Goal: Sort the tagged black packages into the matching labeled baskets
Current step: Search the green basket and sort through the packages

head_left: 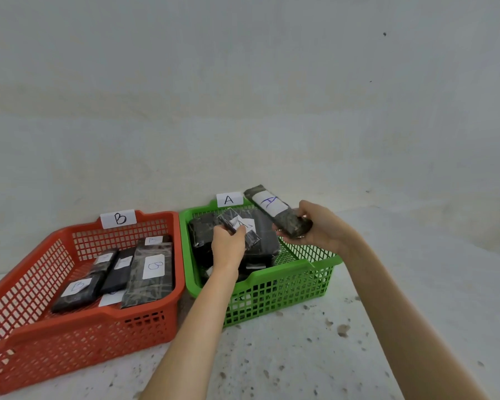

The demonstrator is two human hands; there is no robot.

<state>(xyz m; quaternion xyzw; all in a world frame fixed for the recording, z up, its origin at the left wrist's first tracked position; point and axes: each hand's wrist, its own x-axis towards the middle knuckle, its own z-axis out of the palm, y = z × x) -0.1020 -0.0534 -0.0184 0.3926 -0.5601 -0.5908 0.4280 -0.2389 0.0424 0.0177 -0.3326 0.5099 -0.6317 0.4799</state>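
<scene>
Two A-tagged packages hover over the green basket (300, 272), small one (238, 226) pinched in the left hand (227, 246), long one (274, 210) gripped by the right hand (319, 226), red basket (78, 327) already holding B's.

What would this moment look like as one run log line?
left hand: holds small A package over green basket | right hand: holds long A package over it | red basket: B packages inside

A speckled white floor (300, 356) meets a plain pale wall (243, 82).
</scene>
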